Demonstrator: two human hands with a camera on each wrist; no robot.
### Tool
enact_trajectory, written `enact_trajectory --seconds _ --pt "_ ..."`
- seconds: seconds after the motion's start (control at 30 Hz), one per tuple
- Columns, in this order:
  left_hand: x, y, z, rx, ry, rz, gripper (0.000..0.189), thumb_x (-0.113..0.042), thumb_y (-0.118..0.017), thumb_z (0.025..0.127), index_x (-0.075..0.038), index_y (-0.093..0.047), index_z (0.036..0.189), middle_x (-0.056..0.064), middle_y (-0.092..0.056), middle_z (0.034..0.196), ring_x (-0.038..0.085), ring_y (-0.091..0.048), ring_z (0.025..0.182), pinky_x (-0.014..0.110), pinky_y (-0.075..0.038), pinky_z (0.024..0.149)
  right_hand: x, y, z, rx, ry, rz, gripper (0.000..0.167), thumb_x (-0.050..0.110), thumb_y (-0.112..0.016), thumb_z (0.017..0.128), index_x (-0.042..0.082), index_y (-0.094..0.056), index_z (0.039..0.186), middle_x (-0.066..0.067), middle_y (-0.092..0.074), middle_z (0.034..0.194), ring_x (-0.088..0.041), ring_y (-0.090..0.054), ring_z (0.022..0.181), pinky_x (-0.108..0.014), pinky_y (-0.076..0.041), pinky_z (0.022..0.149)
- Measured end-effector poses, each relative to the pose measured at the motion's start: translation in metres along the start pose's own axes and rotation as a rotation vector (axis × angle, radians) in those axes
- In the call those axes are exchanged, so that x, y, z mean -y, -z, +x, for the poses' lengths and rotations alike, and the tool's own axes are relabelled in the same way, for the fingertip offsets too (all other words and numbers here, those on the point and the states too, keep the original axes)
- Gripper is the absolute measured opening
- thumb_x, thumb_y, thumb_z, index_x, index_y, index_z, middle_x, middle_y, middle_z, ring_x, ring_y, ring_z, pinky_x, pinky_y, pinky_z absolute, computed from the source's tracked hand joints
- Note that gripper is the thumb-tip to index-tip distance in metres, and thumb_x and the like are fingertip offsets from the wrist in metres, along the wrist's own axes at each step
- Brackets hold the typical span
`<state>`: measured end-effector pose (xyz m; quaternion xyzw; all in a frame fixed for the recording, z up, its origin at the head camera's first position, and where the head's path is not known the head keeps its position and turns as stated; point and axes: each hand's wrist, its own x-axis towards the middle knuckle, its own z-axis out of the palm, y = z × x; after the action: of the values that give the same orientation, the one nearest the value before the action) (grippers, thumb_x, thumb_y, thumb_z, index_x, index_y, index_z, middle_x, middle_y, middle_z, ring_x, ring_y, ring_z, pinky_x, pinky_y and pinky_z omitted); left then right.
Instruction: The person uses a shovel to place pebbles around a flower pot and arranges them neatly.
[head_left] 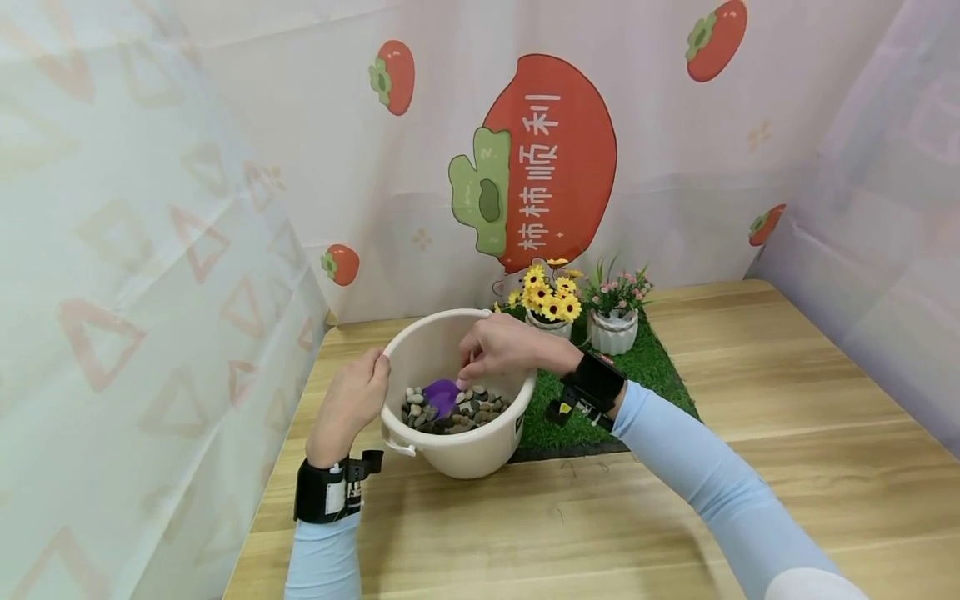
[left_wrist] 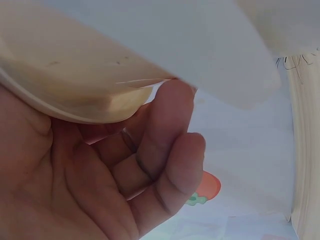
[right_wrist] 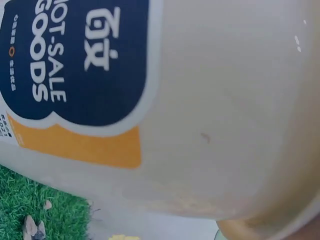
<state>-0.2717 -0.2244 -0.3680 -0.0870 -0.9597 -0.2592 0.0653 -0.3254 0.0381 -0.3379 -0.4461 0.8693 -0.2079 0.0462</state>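
Observation:
A cream plastic bucket [head_left: 468, 458] stands tilted on the table, with many smooth pebbles [head_left: 483, 408] inside. My left hand [head_left: 349, 402] grips its left rim; the left wrist view has the fingers [left_wrist: 167, 110] curled about the bucket's edge. Reaching over the far right rim, my right hand [head_left: 506, 343] holds a small purple scoop [head_left: 441, 394] whose head lies among the pebbles. Its handle is mostly hidden by that hand. The right wrist view is filled by the bucket's outer wall [right_wrist: 220, 110] and its dark blue label [right_wrist: 75, 60].
A green turf mat [head_left: 570, 425] lies to the right of and behind the bucket. On it stand a pot of yellow flowers [head_left: 551, 298] and a white pot of pink flowers [head_left: 613, 329]. A few stones [right_wrist: 32, 227] rest on the turf. Printed cloth walls [head_left: 660, 192] surround the wooden table [head_left: 787, 417].

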Motion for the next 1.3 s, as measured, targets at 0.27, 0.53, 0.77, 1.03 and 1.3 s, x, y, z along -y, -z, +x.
enact_trajectory --seconds 0.27,0.53,0.77,1.03,1.3 --pt "0.001 -0.001 0.0 0.003 0.007 -0.007 0.049 -0.028 -0.025 0.106 -0.001 -0.052 0.137 0.025 -0.065 0.12 0.039 -0.065 0.103 0.052 -0.052 0.085 -0.001 0.002 -0.007 -0.031 -0.011 0.069 0.009 0.034 -0.075 0.087 0.025 -0.077 0.087 0.012 -0.072 0.077 -0.002 -0.064 0.068 -0.02 -0.048 0.064" --pt "0.0 0.0 0.0 -0.01 0.003 -0.004 0.047 -0.027 -0.026 0.106 -0.001 -0.055 0.132 0.023 -0.066 0.116 0.037 -0.065 0.101 0.052 -0.052 0.084 -0.002 0.002 -0.016 -0.1 0.01 0.091 0.008 0.031 -0.073 0.088 0.024 -0.076 0.087 0.013 -0.07 0.077 -0.001 -0.061 0.069 -0.021 -0.047 0.063" --pt "0.0 0.0 0.0 -0.013 0.0 -0.004 0.047 -0.027 -0.026 0.106 -0.001 -0.055 0.132 0.024 -0.065 0.12 0.041 -0.063 0.11 0.055 -0.05 0.091 -0.005 -0.002 -0.022 -0.157 0.028 0.119 0.008 0.031 -0.073 0.089 0.023 -0.075 0.087 0.012 -0.07 0.079 -0.001 -0.061 0.071 -0.021 -0.049 0.064" --pt "0.001 0.001 -0.002 -0.008 0.005 0.003 0.048 -0.028 -0.025 0.106 -0.001 -0.055 0.132 0.021 -0.067 0.109 0.038 -0.065 0.105 0.054 -0.051 0.088 -0.006 -0.005 -0.027 -0.225 0.034 0.133 0.006 0.028 -0.072 0.089 0.023 -0.075 0.088 0.01 -0.072 0.082 -0.001 -0.062 0.073 -0.022 -0.05 0.067" --pt "0.001 0.001 -0.001 0.006 0.02 -0.006 0.047 -0.029 -0.025 0.106 -0.003 -0.054 0.133 0.019 -0.066 0.111 0.036 -0.064 0.103 0.052 -0.051 0.086 -0.008 -0.001 -0.031 -0.203 0.014 0.211 0.009 0.029 -0.071 0.09 0.022 -0.075 0.091 0.006 -0.072 0.083 -0.004 -0.06 0.064 -0.024 -0.05 0.061"
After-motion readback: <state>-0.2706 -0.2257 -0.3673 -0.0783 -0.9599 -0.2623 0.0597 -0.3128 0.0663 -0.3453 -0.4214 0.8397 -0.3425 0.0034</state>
